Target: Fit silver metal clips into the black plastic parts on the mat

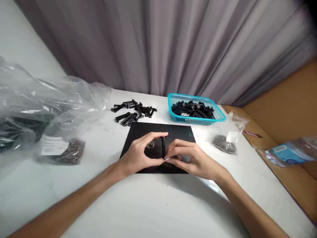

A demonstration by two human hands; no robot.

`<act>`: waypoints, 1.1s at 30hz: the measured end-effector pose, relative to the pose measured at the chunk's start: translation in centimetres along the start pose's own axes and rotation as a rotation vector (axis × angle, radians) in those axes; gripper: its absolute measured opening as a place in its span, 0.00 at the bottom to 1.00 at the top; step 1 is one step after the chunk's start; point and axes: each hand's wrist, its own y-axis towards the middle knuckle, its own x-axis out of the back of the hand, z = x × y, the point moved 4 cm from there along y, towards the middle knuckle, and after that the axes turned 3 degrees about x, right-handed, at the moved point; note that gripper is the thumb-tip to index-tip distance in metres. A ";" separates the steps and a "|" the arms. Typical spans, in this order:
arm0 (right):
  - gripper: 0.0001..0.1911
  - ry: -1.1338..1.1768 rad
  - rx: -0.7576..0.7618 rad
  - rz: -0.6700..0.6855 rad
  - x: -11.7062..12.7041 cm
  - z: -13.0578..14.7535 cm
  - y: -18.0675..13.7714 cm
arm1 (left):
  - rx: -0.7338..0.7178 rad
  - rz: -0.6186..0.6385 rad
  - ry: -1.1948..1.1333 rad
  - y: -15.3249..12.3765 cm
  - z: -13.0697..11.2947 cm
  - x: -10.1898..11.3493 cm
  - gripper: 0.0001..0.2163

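My left hand (137, 152) grips a slim black plastic part (163, 147) by its two ends, thumb below and index finger on top, so that it stands on end. Close beside its lower end, my right hand (194, 156) pinches a thin shiny metal piece (171, 157); its exact kind is hard to make out. The metal piece reaches toward my left thumb and the part's bottom. Both hands are over a black rectangular mat (178, 130). A small heap of tiny metal pieces (150, 144) lies on the mat, seen through the gap in my left hand.
Several similar black parts (126, 119) lie behind the mat. A blue basket (218, 116) of black parts stands back right. Bags of small metal pieces lie left (71, 153) and right (224, 143). Large clear plastic (81, 92) covers the far left; a bottle (289, 152) lies right.
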 end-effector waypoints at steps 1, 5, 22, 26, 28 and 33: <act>0.07 0.008 0.006 -0.002 0.1 0.1 0.1 | 0.013 0.004 0.012 0.0 0.1 0.1 0.30; 0.05 0.058 -0.017 -0.013 0.4 0.2 0.4 | 0.011 0.009 0.048 0.1 0.0 0.2 0.30; 0.16 0.216 -0.298 0.001 -0.7 -2.2 0.2 | -0.116 0.045 0.073 -0.5 -0.2 -0.7 0.32; 0.15 0.166 -0.225 -0.084 0.4 -1.4 0.4 | 0.016 0.049 0.027 0.2 0.3 -0.5 0.31; 0.18 0.072 -0.182 -0.202 1.3 -1.0 0.3 | 0.053 0.030 -0.029 0.5 0.5 -0.2 0.31; 0.18 -0.117 -0.157 -0.388 1.9 -0.7 -0.2 | 0.129 0.016 -0.141 0.8 1.2 0.2 0.33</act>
